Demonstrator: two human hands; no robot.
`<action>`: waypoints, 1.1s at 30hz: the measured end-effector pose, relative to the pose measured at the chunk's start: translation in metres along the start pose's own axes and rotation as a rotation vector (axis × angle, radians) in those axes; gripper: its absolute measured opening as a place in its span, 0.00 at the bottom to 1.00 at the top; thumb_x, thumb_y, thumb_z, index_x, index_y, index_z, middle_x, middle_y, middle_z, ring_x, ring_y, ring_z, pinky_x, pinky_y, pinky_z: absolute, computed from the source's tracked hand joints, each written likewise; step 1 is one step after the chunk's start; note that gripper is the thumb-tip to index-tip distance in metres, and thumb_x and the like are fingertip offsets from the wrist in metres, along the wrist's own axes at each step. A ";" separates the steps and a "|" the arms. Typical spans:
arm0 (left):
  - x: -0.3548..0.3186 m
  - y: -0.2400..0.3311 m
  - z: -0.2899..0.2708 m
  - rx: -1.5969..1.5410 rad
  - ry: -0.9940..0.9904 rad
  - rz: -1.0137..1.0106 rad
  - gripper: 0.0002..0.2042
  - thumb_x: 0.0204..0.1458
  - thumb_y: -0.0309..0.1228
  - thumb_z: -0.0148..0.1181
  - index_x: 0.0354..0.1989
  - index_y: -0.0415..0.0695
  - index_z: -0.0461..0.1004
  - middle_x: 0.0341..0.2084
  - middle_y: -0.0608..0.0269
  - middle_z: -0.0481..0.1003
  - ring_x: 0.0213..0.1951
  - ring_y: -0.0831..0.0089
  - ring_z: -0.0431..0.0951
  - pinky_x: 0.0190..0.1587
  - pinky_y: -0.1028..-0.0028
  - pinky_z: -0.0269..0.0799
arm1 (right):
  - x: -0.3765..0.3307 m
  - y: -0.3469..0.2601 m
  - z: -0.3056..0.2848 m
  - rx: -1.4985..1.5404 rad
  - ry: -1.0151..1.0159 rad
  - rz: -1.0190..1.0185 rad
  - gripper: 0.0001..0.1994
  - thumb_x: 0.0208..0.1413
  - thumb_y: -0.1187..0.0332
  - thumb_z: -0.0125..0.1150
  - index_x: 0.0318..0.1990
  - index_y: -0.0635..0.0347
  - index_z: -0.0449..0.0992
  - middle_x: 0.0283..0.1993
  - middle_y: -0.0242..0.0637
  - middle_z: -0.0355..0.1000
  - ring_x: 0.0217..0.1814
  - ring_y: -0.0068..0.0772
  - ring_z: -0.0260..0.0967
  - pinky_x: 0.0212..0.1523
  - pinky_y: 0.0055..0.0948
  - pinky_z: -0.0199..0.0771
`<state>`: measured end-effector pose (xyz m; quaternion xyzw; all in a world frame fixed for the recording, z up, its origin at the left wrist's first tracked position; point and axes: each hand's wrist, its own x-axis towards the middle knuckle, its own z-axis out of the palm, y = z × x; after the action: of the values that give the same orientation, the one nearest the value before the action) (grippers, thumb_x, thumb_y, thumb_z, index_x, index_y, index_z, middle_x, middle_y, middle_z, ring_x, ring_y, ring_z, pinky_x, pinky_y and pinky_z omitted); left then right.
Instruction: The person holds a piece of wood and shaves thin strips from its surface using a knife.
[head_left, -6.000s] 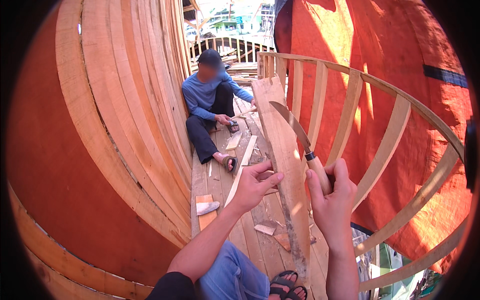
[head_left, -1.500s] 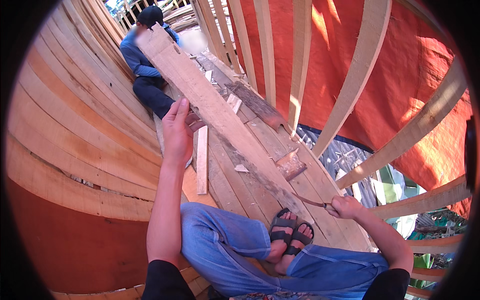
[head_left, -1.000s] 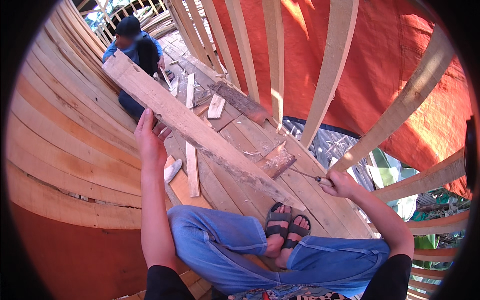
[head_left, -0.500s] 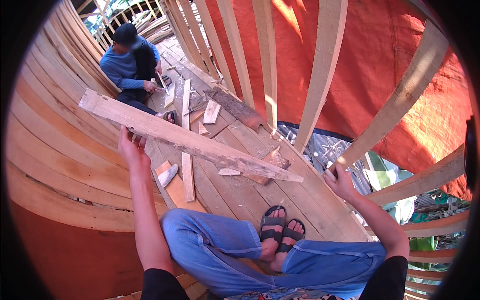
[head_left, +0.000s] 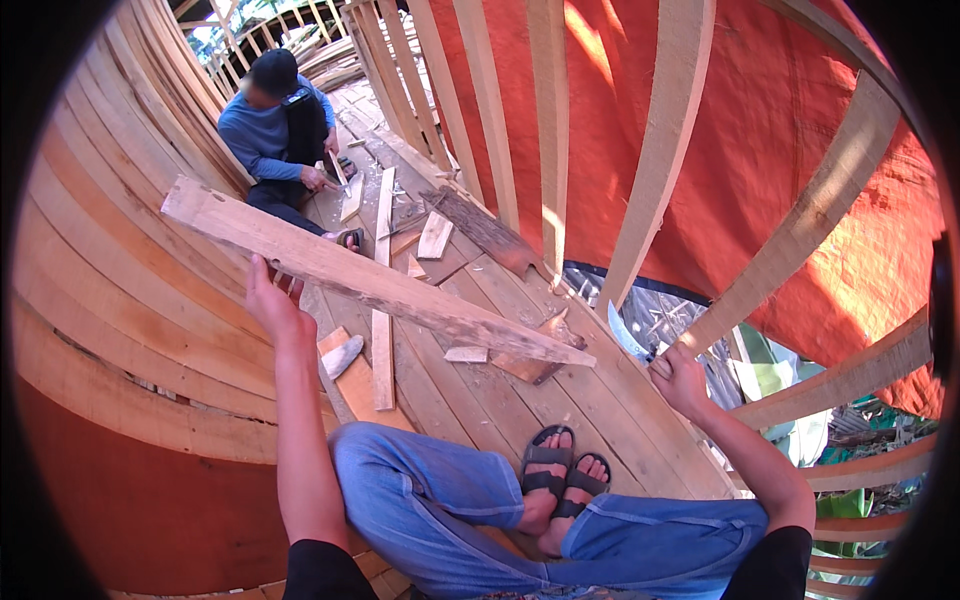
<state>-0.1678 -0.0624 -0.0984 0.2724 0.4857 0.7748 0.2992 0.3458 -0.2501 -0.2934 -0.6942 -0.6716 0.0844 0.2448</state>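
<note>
Head view looks down on you sitting cross-legged on the plank floor (head_left: 600, 410) inside a wooden boat hull, your jeans and black sandals (head_left: 562, 478) at the bottom of the picture. Your left hand (head_left: 272, 305) is raised, fingers closed around the underside of a long rough plank (head_left: 360, 275) near its left end. You hold it off the floor, slanting from upper left down to lower right; its splintered right tip hangs just above a dark wood offcut (head_left: 535, 355) lying on the floor. Your right hand (head_left: 680, 378) is gripped shut on the handle of a broad-bladed knife (head_left: 628, 335), the blade pointing up and to the left, near the curved ribs (head_left: 660, 160) of the hull and the orange tarp (head_left: 780, 150) behind them. Blade and plank tip are apart. Loose strips and chips of wood (head_left: 382, 330) lie scattered on the floor beneath the plank. Beyond its far end another person (head_left: 275, 130) in a blue top and dark cap sits against the curved hull planking (head_left: 110, 300), hands busy with a small piece of wood.
</note>
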 end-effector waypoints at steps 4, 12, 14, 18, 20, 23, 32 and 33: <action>-0.002 -0.003 0.001 0.005 -0.009 0.014 0.18 0.61 0.44 0.50 0.53 0.47 0.72 0.43 0.67 0.73 0.42 0.74 0.73 0.39 0.73 0.68 | 0.002 -0.006 0.001 0.119 -0.051 0.050 0.17 0.53 0.60 0.64 0.34 0.66 0.69 0.35 0.53 0.71 0.35 0.57 0.71 0.36 0.46 0.70; -0.005 -0.006 0.003 -0.036 -0.023 0.044 0.18 0.61 0.44 0.51 0.53 0.47 0.72 0.43 0.68 0.74 0.40 0.76 0.73 0.37 0.74 0.67 | 0.015 -0.047 -0.019 0.349 -0.105 0.192 0.18 0.60 0.56 0.57 0.40 0.65 0.70 0.28 0.51 0.72 0.29 0.47 0.73 0.32 0.41 0.69; -0.005 -0.008 0.003 -0.044 -0.027 0.038 0.17 0.61 0.43 0.52 0.52 0.47 0.73 0.42 0.68 0.74 0.39 0.77 0.73 0.37 0.74 0.66 | 0.016 -0.053 -0.022 0.399 -0.025 0.181 0.16 0.61 0.58 0.56 0.40 0.64 0.71 0.25 0.46 0.72 0.26 0.38 0.71 0.30 0.37 0.68; -0.001 -0.008 -0.001 -0.036 -0.072 0.041 0.19 0.60 0.44 0.53 0.55 0.47 0.70 0.43 0.66 0.73 0.42 0.73 0.72 0.41 0.73 0.69 | 0.019 -0.060 -0.029 0.439 0.038 0.152 0.14 0.62 0.60 0.56 0.39 0.64 0.71 0.22 0.42 0.68 0.24 0.30 0.66 0.27 0.33 0.65; -0.003 -0.006 -0.001 -0.042 -0.073 0.052 0.19 0.60 0.44 0.53 0.55 0.47 0.71 0.43 0.67 0.73 0.42 0.74 0.72 0.40 0.74 0.69 | 0.021 -0.065 -0.033 0.417 0.047 0.123 0.13 0.62 0.61 0.56 0.38 0.64 0.71 0.22 0.41 0.67 0.23 0.30 0.64 0.27 0.34 0.64; -0.014 0.002 0.006 -0.059 -0.029 0.051 0.18 0.61 0.44 0.53 0.52 0.47 0.74 0.39 0.70 0.75 0.39 0.77 0.73 0.37 0.74 0.66 | 0.023 -0.066 -0.036 0.446 0.065 0.109 0.12 0.63 0.62 0.54 0.36 0.64 0.69 0.21 0.41 0.66 0.22 0.29 0.62 0.26 0.34 0.62; -0.028 0.012 0.013 -0.079 -0.008 0.134 0.19 0.61 0.43 0.53 0.53 0.44 0.74 0.42 0.68 0.76 0.40 0.75 0.75 0.35 0.76 0.66 | 0.021 -0.058 -0.035 0.496 0.014 0.129 0.12 0.64 0.64 0.52 0.33 0.64 0.65 0.18 0.36 0.60 0.21 0.25 0.59 0.24 0.32 0.60; -0.029 0.013 0.012 -0.077 0.002 0.145 0.19 0.61 0.43 0.53 0.53 0.43 0.74 0.41 0.68 0.76 0.40 0.75 0.75 0.35 0.76 0.66 | 0.021 -0.060 -0.036 0.522 0.000 0.130 0.12 0.64 0.64 0.52 0.33 0.64 0.65 0.18 0.35 0.61 0.21 0.24 0.59 0.24 0.31 0.60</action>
<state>-0.1426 -0.0806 -0.0856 0.2945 0.4347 0.8128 0.2523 0.3097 -0.2391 -0.2306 -0.6492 -0.5812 0.2701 0.4097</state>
